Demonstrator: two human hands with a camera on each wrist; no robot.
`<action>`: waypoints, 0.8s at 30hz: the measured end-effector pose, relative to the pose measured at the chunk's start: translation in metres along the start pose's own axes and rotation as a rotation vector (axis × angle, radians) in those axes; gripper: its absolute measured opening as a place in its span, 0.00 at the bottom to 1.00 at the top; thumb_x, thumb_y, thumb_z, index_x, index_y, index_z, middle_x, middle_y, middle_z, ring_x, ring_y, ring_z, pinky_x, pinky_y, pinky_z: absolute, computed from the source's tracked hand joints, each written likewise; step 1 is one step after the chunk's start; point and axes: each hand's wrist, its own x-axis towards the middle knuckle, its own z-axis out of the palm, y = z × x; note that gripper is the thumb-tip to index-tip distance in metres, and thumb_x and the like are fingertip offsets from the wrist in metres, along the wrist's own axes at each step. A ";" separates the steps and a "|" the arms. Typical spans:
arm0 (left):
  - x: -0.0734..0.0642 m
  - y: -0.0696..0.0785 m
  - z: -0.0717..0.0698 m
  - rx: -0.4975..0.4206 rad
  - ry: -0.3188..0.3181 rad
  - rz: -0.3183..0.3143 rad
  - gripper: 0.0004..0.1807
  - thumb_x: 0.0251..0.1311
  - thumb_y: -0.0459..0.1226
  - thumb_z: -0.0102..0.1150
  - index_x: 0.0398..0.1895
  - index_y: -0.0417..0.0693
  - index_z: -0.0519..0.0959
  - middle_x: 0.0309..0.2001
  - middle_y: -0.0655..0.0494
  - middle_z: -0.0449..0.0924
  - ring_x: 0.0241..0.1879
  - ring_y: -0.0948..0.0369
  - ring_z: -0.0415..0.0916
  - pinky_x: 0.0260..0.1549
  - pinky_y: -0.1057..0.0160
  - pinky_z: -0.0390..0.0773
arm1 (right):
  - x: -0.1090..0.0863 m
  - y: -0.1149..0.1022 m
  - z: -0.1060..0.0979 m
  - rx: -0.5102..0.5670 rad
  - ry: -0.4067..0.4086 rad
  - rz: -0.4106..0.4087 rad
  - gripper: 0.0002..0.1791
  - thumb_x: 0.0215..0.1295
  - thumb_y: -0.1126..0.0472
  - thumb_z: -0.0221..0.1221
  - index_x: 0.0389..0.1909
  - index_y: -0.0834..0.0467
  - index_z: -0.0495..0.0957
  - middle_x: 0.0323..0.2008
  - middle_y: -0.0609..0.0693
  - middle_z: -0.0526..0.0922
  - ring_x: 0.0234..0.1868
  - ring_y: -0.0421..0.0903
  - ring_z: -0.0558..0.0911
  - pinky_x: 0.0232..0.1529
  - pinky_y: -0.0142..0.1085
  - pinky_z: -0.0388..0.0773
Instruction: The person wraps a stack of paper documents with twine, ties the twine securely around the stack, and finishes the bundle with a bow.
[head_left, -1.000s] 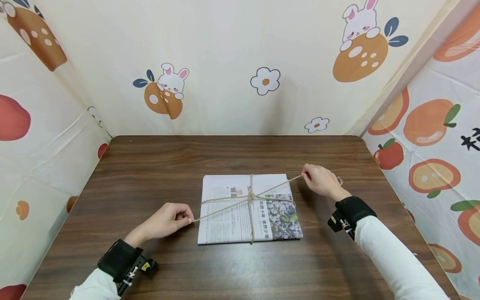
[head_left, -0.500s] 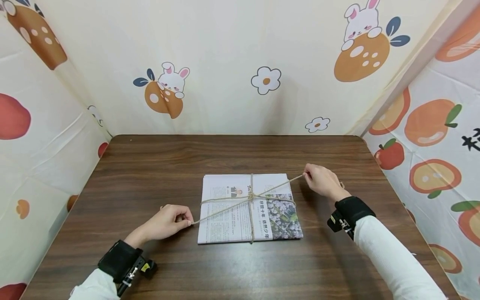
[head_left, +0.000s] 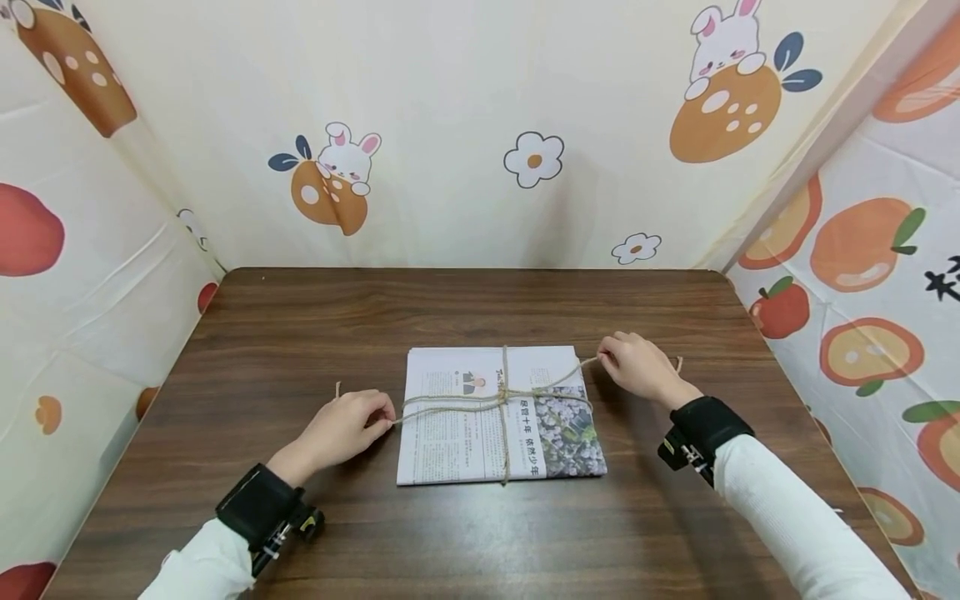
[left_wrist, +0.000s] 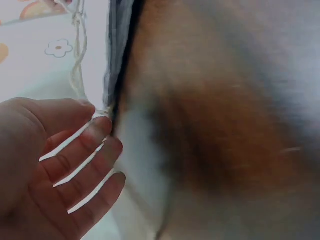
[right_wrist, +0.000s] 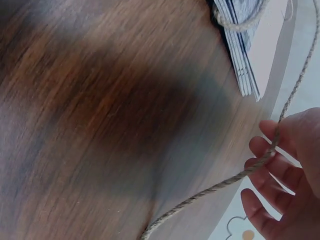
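A flat stack of folded newspapers (head_left: 442, 458) lies on the table, with thin twine (head_left: 505, 446) crossing it both ways and a small knot (head_left: 504, 393) near the middle. Just off the stack's left edge, my left hand (head_left: 341, 429) pinches one loose length of twine between thumb and fingertips. My right hand (head_left: 637, 365) pinches the other length beyond the upper right corner. Both lengths sag slightly. The right wrist view shows the twine's tail (right_wrist: 200, 194) running past the fingers. In the left wrist view, the thumb and index finger of the left hand (left_wrist: 60, 145) meet on the strand.
The brown wooden table (head_left: 480, 542) extends around the stack on all sides. A cream cloth (head_left: 450, 100) printed with rabbits and flowers hangs behind its far edge. Fruit-printed cloth (head_left: 862, 417) borders the right side, and another printed cloth (head_left: 90, 333) the left.
The twine lengths, straight and taut before, now curve slackly. My left hand has moved slightly up and right; my right hand has come slightly left.
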 end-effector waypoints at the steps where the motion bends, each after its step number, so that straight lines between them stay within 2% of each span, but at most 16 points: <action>1: 0.002 0.002 -0.002 0.018 0.004 -0.002 0.06 0.53 0.34 0.62 0.27 0.56 0.77 0.26 0.67 0.73 0.25 0.69 0.67 0.27 0.66 0.69 | 0.000 -0.001 0.000 -0.006 -0.003 -0.005 0.05 0.62 0.64 0.55 0.31 0.59 0.79 0.26 0.51 0.75 0.25 0.46 0.71 0.27 0.38 0.66; 7: 0.021 0.025 -0.011 0.107 0.056 0.034 0.04 0.54 0.36 0.61 0.26 0.54 0.77 0.27 0.65 0.73 0.27 0.66 0.68 0.27 0.65 0.71 | 0.002 -0.005 0.000 -0.022 0.020 -0.033 0.05 0.62 0.65 0.55 0.34 0.60 0.79 0.29 0.53 0.78 0.30 0.50 0.76 0.29 0.41 0.71; 12: 0.039 0.056 -0.007 0.153 0.017 0.126 0.02 0.54 0.37 0.61 0.26 0.53 0.79 0.27 0.63 0.76 0.27 0.67 0.71 0.25 0.67 0.72 | 0.005 -0.015 -0.001 -0.021 0.093 -0.081 0.06 0.61 0.67 0.55 0.36 0.60 0.79 0.32 0.54 0.78 0.32 0.52 0.77 0.32 0.43 0.72; 16: 0.055 0.078 0.003 0.192 -0.013 0.178 0.02 0.54 0.37 0.60 0.27 0.52 0.80 0.29 0.60 0.78 0.28 0.63 0.75 0.25 0.64 0.74 | 0.010 -0.033 -0.002 -0.001 0.125 -0.168 0.06 0.59 0.67 0.57 0.37 0.59 0.79 0.33 0.53 0.78 0.34 0.51 0.77 0.33 0.42 0.73; 20: 0.069 0.095 0.017 0.233 -0.049 0.162 0.02 0.53 0.38 0.61 0.27 0.50 0.79 0.29 0.58 0.78 0.30 0.59 0.77 0.25 0.60 0.76 | 0.013 -0.056 0.000 0.017 0.111 -0.301 0.08 0.56 0.66 0.60 0.38 0.57 0.79 0.35 0.51 0.77 0.34 0.48 0.76 0.33 0.40 0.73; 24: 0.079 0.104 0.033 0.299 -0.058 0.114 0.05 0.53 0.39 0.61 0.24 0.50 0.77 0.27 0.57 0.77 0.28 0.58 0.77 0.21 0.59 0.75 | 0.013 -0.071 0.009 -0.033 0.103 -0.398 0.11 0.53 0.63 0.64 0.38 0.55 0.78 0.34 0.49 0.75 0.32 0.46 0.74 0.29 0.37 0.70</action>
